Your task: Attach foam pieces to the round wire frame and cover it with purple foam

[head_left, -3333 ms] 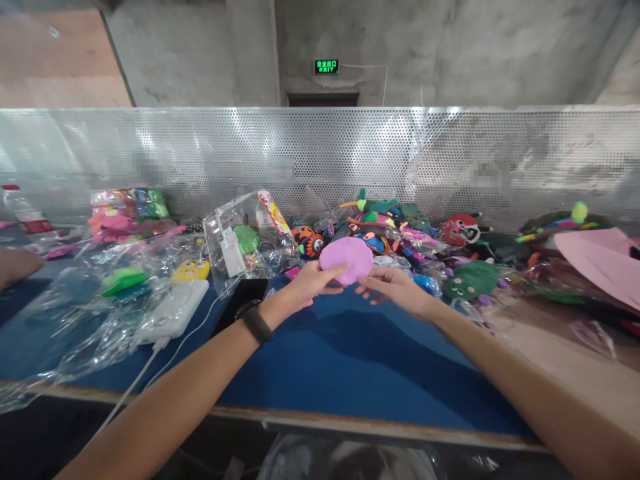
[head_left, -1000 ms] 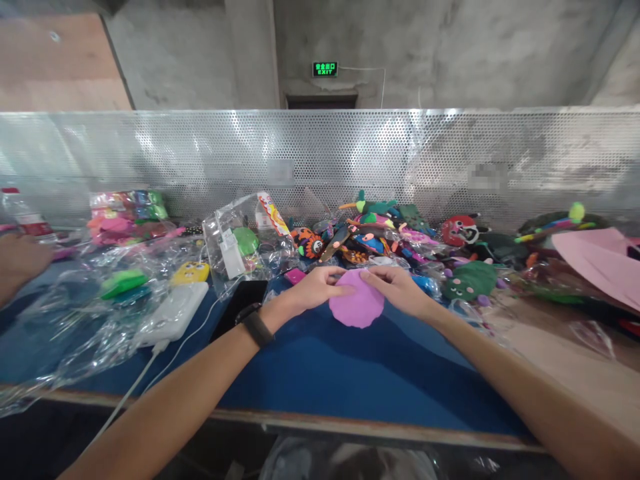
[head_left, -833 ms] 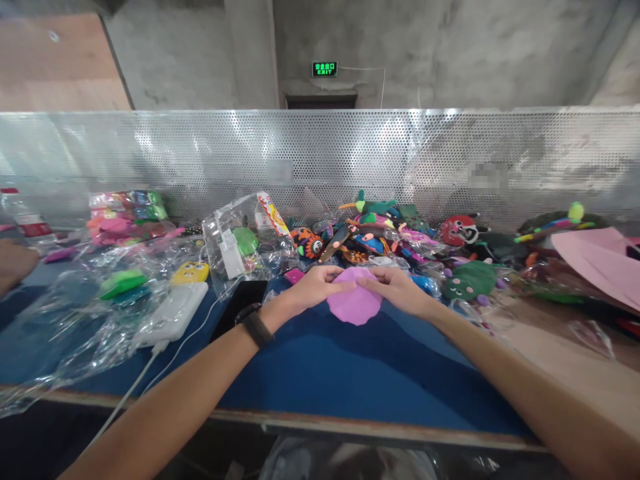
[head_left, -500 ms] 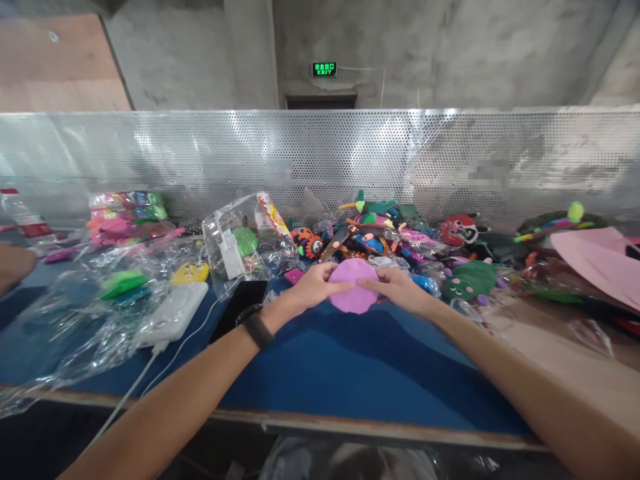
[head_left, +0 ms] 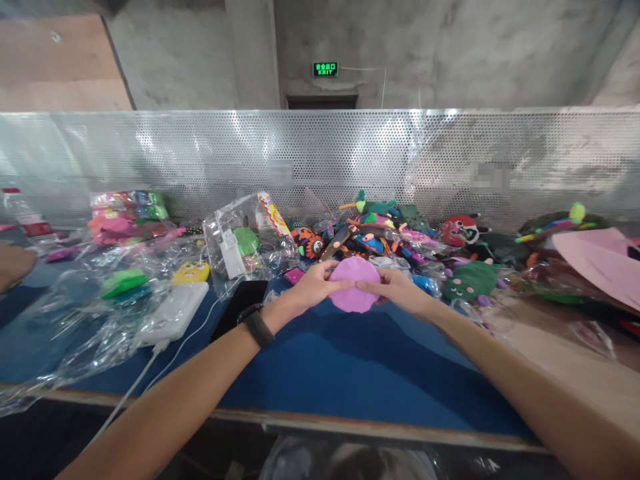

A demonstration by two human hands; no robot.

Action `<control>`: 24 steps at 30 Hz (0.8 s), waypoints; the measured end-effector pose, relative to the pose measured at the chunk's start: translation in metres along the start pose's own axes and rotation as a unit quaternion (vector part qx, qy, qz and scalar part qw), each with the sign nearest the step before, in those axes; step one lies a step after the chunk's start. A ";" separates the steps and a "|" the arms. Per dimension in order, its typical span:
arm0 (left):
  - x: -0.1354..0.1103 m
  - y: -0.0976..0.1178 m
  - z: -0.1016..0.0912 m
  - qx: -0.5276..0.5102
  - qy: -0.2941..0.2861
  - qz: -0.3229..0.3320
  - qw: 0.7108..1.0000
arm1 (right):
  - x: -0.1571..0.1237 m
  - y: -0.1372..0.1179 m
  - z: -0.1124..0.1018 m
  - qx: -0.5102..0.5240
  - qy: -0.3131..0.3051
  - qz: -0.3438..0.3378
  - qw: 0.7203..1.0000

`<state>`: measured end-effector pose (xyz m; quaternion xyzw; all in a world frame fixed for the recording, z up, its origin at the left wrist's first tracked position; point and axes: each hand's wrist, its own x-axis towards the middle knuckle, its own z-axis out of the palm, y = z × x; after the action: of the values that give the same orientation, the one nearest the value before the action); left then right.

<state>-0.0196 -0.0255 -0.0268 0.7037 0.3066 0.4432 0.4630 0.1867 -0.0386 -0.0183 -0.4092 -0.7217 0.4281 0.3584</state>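
A flat, roughly round disc of purple modelling clay (head_left: 354, 299) is held up above the blue tabletop, its edge slightly wavy. My left hand (head_left: 316, 285) grips its left side, thumb across the front face and fingers behind. From the other side my right hand (head_left: 399, 289) pinches it the same way, and the two thumb tips nearly meet at the middle. The fingers behind the disc are mostly hidden. A dark watch band (head_left: 257, 325) is on my left wrist.
A black phone (head_left: 239, 301) and a white power bank (head_left: 174, 313) with a cable lie left. Colourful clay figures (head_left: 370, 233) and clear plastic bags (head_left: 95, 333) line the back before a perforated metal panel (head_left: 320, 153). Another person's hand (head_left: 15, 263) shows at far left.
The disc looks slightly wider and rounder, and my thumb tips have shifted a little on its face. Both hands stay in about the same place.
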 end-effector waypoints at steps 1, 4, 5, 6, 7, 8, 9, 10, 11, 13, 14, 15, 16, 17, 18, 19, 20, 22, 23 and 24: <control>0.000 0.001 0.000 -0.008 0.002 -0.004 1.000 | 0.000 0.000 0.000 0.001 -0.003 0.001 1.000; 0.000 0.002 0.000 -0.021 -0.016 -0.038 0.999 | 0.000 -0.001 0.002 -0.014 -0.012 -0.028 0.999; 0.000 0.002 -0.001 -0.021 -0.022 -0.048 0.998 | 0.000 -0.001 0.002 -0.023 -0.012 -0.038 0.999; 0.000 0.002 -0.001 -0.021 -0.025 -0.055 0.998 | 0.000 0.000 0.003 -0.030 -0.011 -0.043 0.999; 0.000 0.002 -0.002 -0.021 -0.024 -0.058 0.998 | 0.001 0.000 0.003 -0.033 -0.011 -0.040 0.999; 0.000 0.001 -0.002 -0.023 -0.018 -0.058 0.998 | 0.001 0.000 0.003 -0.033 -0.012 -0.032 0.999; 0.000 0.001 -0.002 -0.027 -0.012 -0.057 0.998 | 0.000 0.000 0.003 -0.031 -0.016 -0.023 0.999; 0.000 0.000 -0.002 -0.031 -0.006 -0.059 0.998 | 0.000 0.001 0.003 -0.031 -0.020 -0.017 0.999; 0.000 0.000 -0.002 -0.034 -0.001 -0.066 0.997 | 0.000 0.002 0.003 -0.033 -0.023 -0.017 0.999; 0.000 -0.001 -0.003 -0.043 -0.007 -0.093 0.995 | 0.001 0.003 0.003 -0.046 -0.020 -0.032 0.998; 0.000 0.000 -0.003 -0.047 -0.012 -0.110 0.993 | 0.001 0.004 0.003 -0.054 -0.014 -0.042 0.998; 0.000 0.000 -0.003 -0.051 -0.018 -0.125 0.991 | 0.002 0.005 0.003 -0.060 -0.007 -0.050 0.997; -0.001 0.000 -0.003 -0.055 -0.022 -0.139 0.989 | 0.002 0.006 0.004 -0.061 -0.002 -0.056 0.997; -0.001 0.001 -0.004 -0.059 -0.026 -0.148 0.987 | 0.002 0.006 0.005 -0.059 0.002 -0.058 0.997; -0.001 0.001 -0.004 -0.062 -0.028 -0.154 0.986 | 0.002 0.006 0.006 -0.054 0.003 -0.059 0.997; -0.001 0.001 -0.005 -0.064 -0.032 -0.159 0.985 | 0.002 0.005 0.007 -0.048 0.002 -0.059 0.997; -0.001 0.001 -0.005 -0.068 -0.037 -0.163 0.984 | 0.002 0.004 0.007 -0.041 0.001 -0.059 0.997; 0.000 0.001 -0.006 -0.077 -0.047 -0.168 0.982 | 0.001 0.002 0.007 -0.030 -0.006 -0.051 0.998; 0.000 0.001 -0.006 -0.081 -0.051 -0.169 0.981 | 0.000 0.001 0.007 -0.023 -0.009 -0.045 0.999; -0.001 0.001 -0.005 -0.085 -0.055 -0.169 0.980 | 0.000 0.000 0.006 -0.015 -0.012 -0.041 0.999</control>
<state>-0.0246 -0.0246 -0.0248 0.6231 0.3566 0.3430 0.6057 0.1812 -0.0406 -0.0211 -0.3797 -0.7486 0.4068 0.3606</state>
